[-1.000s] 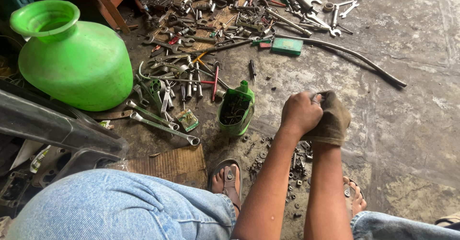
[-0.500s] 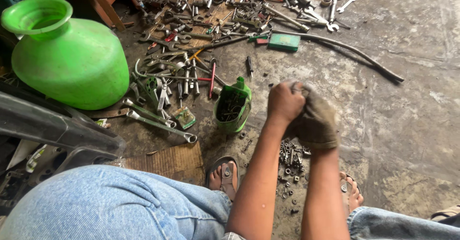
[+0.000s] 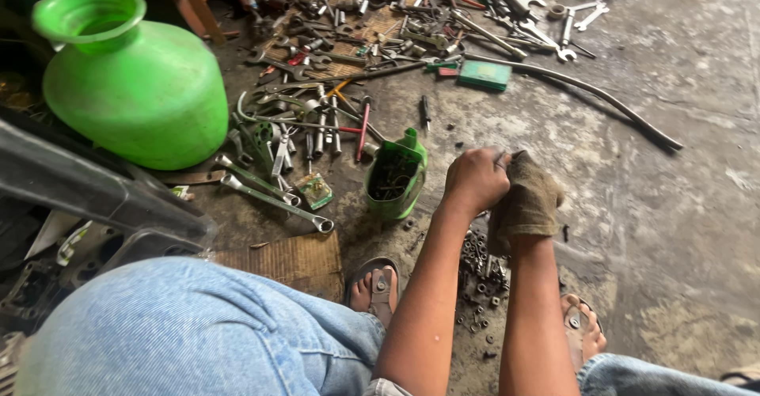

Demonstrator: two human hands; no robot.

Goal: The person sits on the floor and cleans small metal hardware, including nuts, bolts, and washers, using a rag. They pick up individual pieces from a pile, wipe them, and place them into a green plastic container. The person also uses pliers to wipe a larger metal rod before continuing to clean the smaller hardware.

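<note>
A: Fig. legend, head view. What do the hands hold?

B: My left hand point(image 3: 475, 181) is curled into a fist, fingers together, gripping sth. small & thin w/ a tip poking out at the top; too small to tell what it is. My right hand point(image 3: 529, 203) is wrapped inside a dirty brown rag point(image 3: 532, 194), clamped on it, and the rag presses against the left fist. Both hands touch, held above the floor point(image 3: 673, 230).

A: What lies directly under them?

B: A heap of small nuts & bolts point(image 3: 480, 263) on the concrete floor, between my two sandalled feet: left foot point(image 3: 375, 288), right foot point(image 3: 580, 331).

A: And near the left hand?

B: A cut-open green plastic bottle point(image 3: 396, 174), upright, dark bits inside, just beside my left wrist. Left of that, a long ring spanner point(image 3: 277, 202) lies flat on the floor, next to a flat piece of cardboard point(image 3: 291, 258).

A: Background?

B: Big green plastic pot point(image 3: 131, 79), upper left, upright, mouth open. Centre top: scattered spanners & sockets point(image 3: 348, 64). A small green box point(image 3: 484, 75) sits near a long curved dark rod point(image 3: 586, 91). My knee in blue jeans point(image 3: 198, 333) fills the lower left.
</note>
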